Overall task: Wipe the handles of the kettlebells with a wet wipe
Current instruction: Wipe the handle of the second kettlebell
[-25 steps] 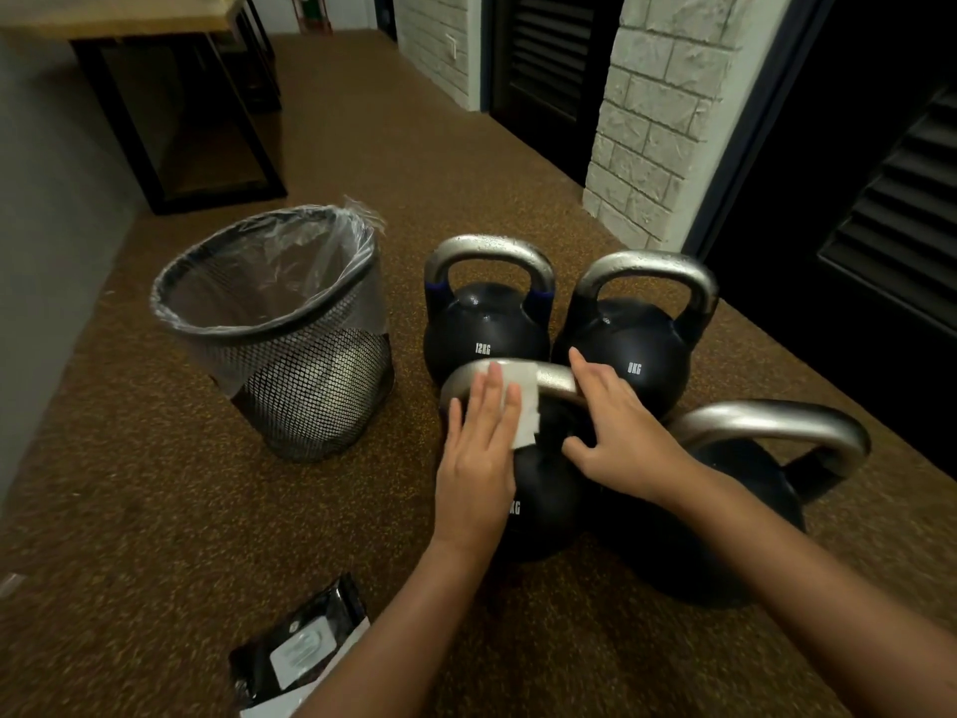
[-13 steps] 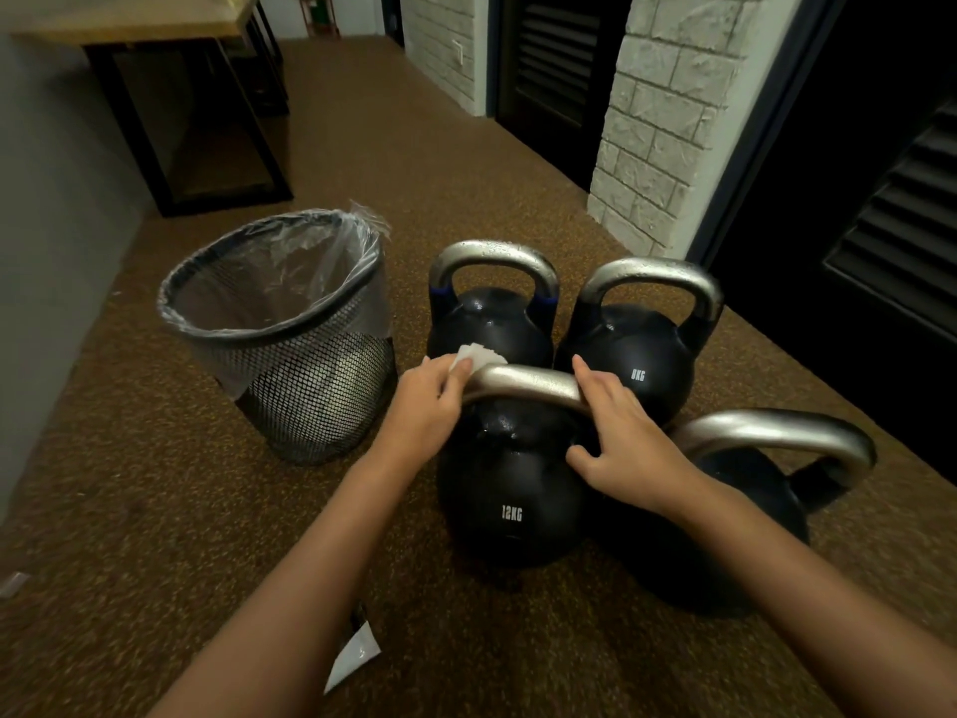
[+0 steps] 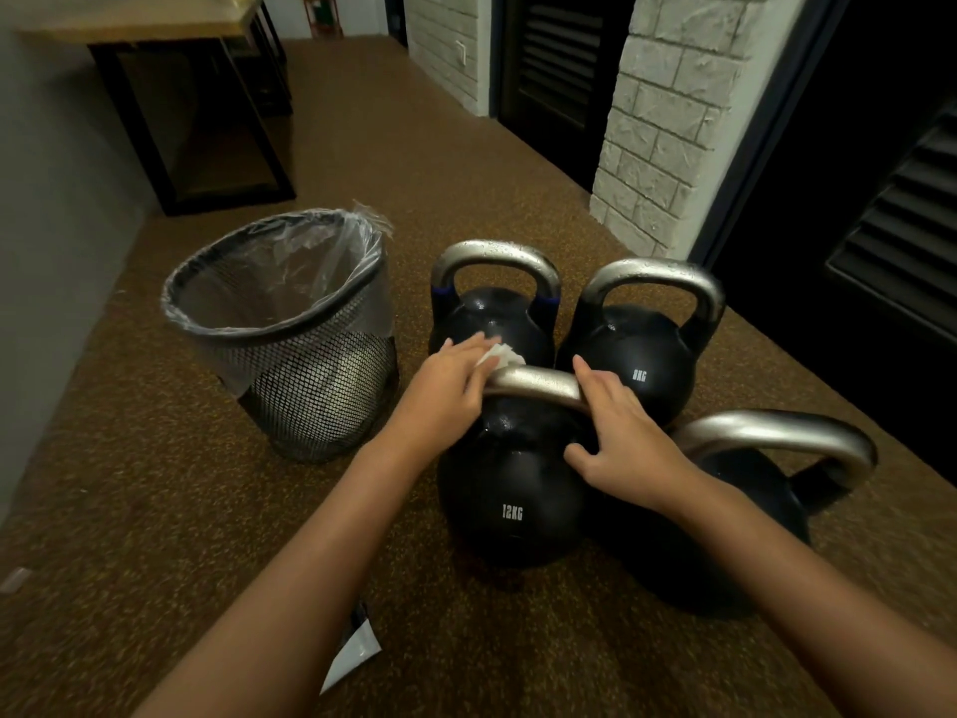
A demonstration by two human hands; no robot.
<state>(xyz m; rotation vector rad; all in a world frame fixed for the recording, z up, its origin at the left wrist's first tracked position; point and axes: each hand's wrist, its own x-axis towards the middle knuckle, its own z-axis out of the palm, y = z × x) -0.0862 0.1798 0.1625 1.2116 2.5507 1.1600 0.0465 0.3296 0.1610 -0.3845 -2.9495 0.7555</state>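
1. Brown speckled floor (image 3: 155, 510) carries four kettlebells beside a lined mesh bin (image 3: 290, 344).
2. Left forearm hides most of a packet (image 3: 354, 650).
3. Readable labels: "12KG" on the near kettlebell (image 3: 510, 489), "8KG" on the rear right one (image 3: 637, 365).
4. Left hand (image 3: 445, 391) presses the wet wipe (image 3: 499, 355) against the near handle (image 3: 538, 383); right hand (image 3: 621, 437) curls over that handle's right end.

A speckled brown floor (image 3: 362, 163) runs back through the dim room to a wooden-topped table (image 3: 155, 23) on a black frame beside a grey wall (image 3: 46, 199). To the right, a white brick pillar (image 3: 668, 121) stands between dark louvred doors (image 3: 559, 59), with another brick wall (image 3: 445, 38) further back.
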